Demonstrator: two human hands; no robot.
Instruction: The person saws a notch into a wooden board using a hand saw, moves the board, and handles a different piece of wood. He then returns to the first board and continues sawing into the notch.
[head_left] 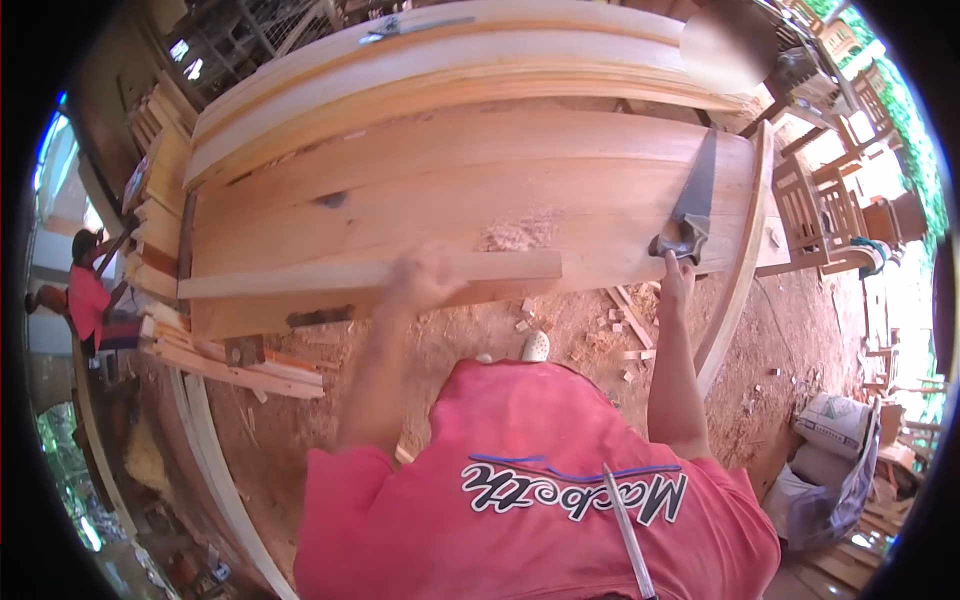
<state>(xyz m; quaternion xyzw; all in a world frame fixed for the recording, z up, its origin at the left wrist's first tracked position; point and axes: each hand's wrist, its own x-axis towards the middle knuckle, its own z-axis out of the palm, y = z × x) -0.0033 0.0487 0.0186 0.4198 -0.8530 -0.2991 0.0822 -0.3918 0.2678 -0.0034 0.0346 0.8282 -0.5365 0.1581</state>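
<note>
A long, narrow wooden strip [500, 266] lies along the near edge of the wide planks [400, 180]. My left hand [425, 277] is over the strip, smeared by motion, so its finger pose does not show clearly. On the right, my right hand [677, 280] has its fingers closed at the dark handle of a handsaw [695, 195]. The saw rests on the planks, its blade pointing away from me. A small heap of wood shavings [520, 232] sits on the planks between my hands, beyond the strip.
More long boards [440, 60] extend behind, bearing a metal tool [410, 27]. A curved timber [737, 260] stands at the right end. Wood scraps [632, 318] litter the ground. Wooden chairs [810, 195] and sacks [835, 425] are on the right. Another person [88, 290] is at far left.
</note>
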